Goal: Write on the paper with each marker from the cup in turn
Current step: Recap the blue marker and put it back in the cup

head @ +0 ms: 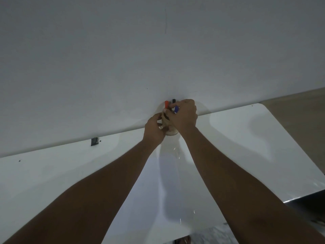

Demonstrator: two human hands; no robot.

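Observation:
A clear glass cup (170,132) stands at the far edge of the white table (52,173), against the wall. My left hand (154,128) is wrapped around the cup's left side. Three markers stick up from it: a red-capped marker (166,104), a black-capped marker (173,100) and a blue-capped marker (176,109). My right hand (183,114) is over the cup with its fingers closed around the blue-capped marker. A sheet of white paper (149,199) lies on the table between my forearms, hard to tell from the tabletop.
A plain white wall (158,50) rises right behind the cup. A small dark clip (94,141) sits at the table's back edge to the left. The table's rounded right corner (262,105) meets a tan floor (299,110). A dark object (307,201) lies at lower right.

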